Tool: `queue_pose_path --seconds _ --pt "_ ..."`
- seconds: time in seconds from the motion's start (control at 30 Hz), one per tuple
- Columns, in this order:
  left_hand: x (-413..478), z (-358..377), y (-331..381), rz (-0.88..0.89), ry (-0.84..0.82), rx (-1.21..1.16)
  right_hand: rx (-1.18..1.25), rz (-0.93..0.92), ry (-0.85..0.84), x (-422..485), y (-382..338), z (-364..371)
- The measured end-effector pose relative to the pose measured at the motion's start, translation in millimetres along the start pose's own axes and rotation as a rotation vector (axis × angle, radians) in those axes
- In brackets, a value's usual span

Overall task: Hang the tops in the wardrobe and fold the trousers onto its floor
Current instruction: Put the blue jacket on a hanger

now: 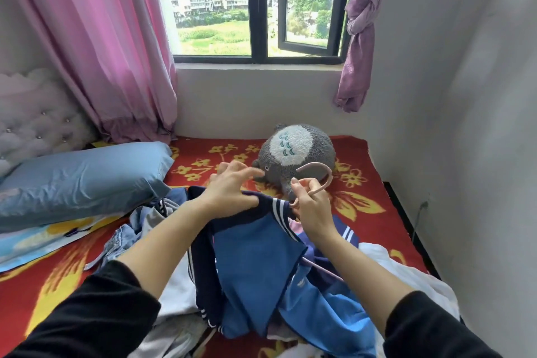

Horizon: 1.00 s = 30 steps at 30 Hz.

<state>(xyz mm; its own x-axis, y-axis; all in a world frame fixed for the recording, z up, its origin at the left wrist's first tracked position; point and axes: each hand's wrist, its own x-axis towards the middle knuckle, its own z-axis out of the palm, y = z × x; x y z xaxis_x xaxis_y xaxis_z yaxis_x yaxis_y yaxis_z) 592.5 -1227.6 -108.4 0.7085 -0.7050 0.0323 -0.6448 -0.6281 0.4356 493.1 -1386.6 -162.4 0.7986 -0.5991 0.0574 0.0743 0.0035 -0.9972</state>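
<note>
**Item under handling:** track top, smooth synthetic cloth with mid-blue panels, navy shoulders and white triple stripes. It lies draped over a heap of clothes on the bed, at 6 o'clock of frame centre. Its hem and sleeves are lost in folds, so front or back cannot be told.

**Hanger:** pale pink, thin rounded plastic, with the hook tip pointing to 9 o'clock. Only the hook, the neck and a short length of one arm show. The rest is under the cloth.

**Hands:**
- The right hand has its fingers curled tight round the hanger's neck, at the top's collar.
- The left hand is at 9 o'clock of the right and apart from it. Its fingers are splayed and loosely bent, gripping nothing visible, and its thumb lies on the navy collar edge.

**Surroundings:**
- A grey plush toy, shaggy with a white oval patch, sits at 12 o'clock of the hands.
- A satin-sheen blue pillow lies at 9 o'clock.
- A red blanket with yellow flowers lies beneath everything.
- Faded denim at 8 o'clock and a white garment at 4 o'clock are both partly buried.
</note>
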Motion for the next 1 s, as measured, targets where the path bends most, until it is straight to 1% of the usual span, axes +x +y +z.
queue_pose_path --seconds 0.03,0.07,0.1,0.13,0.2,0.23,0.27,0.33,0.37,0.43,0.5,0.57,0.63,0.7,0.73,0.83,0.87,0.9,0.93,0.97,1.0 --pt "-1.6 5.2 -2.4 0.025 -0.055 0.115 0.004 -0.003 -0.028 -4.1 -1.8 2.9" --pt "-3.0 11.6 -3.1 0.040 -0.117 0.152 0.007 0.001 -0.074 -8.1 -2.7 5.3" --pt "-5.6 17.2 -3.7 0.055 -0.149 0.166 0.020 0.033 -0.155 -12.1 -3.5 5.6" --pt "-6.8 22.3 -6.8 0.079 -0.143 0.169 0.060 0.104 -0.273 -15.4 -4.6 3.4" --pt "-7.5 22.8 -16.2 0.117 -0.118 0.225 0.176 0.303 -0.535 -17.0 -7.0 -8.4" --pt "-9.4 20.5 -20.0 0.140 -0.120 0.246 0.166 0.377 -0.605 -15.2 -7.1 -16.9" --pt "-10.0 19.2 -24.5 0.162 -0.128 0.241 0.074 0.415 -0.615 -11.7 -4.8 -24.8" --pt "-12.6 18.5 -28.3 0.189 -0.138 0.210 -0.263 0.398 -0.555 -6.2 6.1 -34.2" --pt "-13.7 18.1 -27.9 0.205 -0.127 0.198 -0.425 0.359 -0.560 -6.1 13.1 -34.6" --pt "-13.8 17.1 -25.4 0.231 -0.098 0.155 -0.627 0.292 -0.629 -9.9 31.7 -26.5" --pt "-13.9 14.1 -21.7 0.240 -0.109 0.113 -0.800 0.219 -0.631 -15.0 51.3 -15.7" --pt "-15.6 7.7 -20.8 0.253 -0.144 0.064 -1.012 0.140 -0.530 -15.5 62.4 -11.8" --pt "-19.5 -3.4 -24.0 0.253 -0.147 0.043 -1.139 0.140 -0.393 -12.1 67.1 -19.4" --pt "-23.6 -14.6 -33.7 0.233 -0.129 0.056 -1.161 0.136 -0.287 -5.1 69.6 -30.2" --pt "-25.5 -18.6 -39.5 0.213 -0.120 0.084 -1.107 0.135 -0.243 -0.6 68.8 -35.0" --pt "-29.3 -22.0 -57.8 0.110 -0.092 0.219 -0.699 0.193 -0.120 13.6 62.6 -44.2" --pt "-31.2 -20.8 -63.6 0.063 -0.083 0.261 -0.595 0.190 -0.111 17.2 59.5 -47.5" --pt "-33.2 -19.5 -69.4 0.018 -0.074 0.284 -0.554 0.161 -0.119 20.6 56.3 -52.2" --pt "-35.1 -18.3 -75.8 -0.015 -0.060 0.289 -0.574 0.111 -0.157 23.0 52.3 -57.6" --pt "-36.1 -17.7 -82.0 -0.042 -0.041 0.286 -0.656 0.052 -0.223 25.6 47.6 -63.9" --pt "-36.8 -16.8 -87.2 -0.062 -0.019 0.285 -0.789 -0.007 -0.305 27.0 43.2 -69.9"
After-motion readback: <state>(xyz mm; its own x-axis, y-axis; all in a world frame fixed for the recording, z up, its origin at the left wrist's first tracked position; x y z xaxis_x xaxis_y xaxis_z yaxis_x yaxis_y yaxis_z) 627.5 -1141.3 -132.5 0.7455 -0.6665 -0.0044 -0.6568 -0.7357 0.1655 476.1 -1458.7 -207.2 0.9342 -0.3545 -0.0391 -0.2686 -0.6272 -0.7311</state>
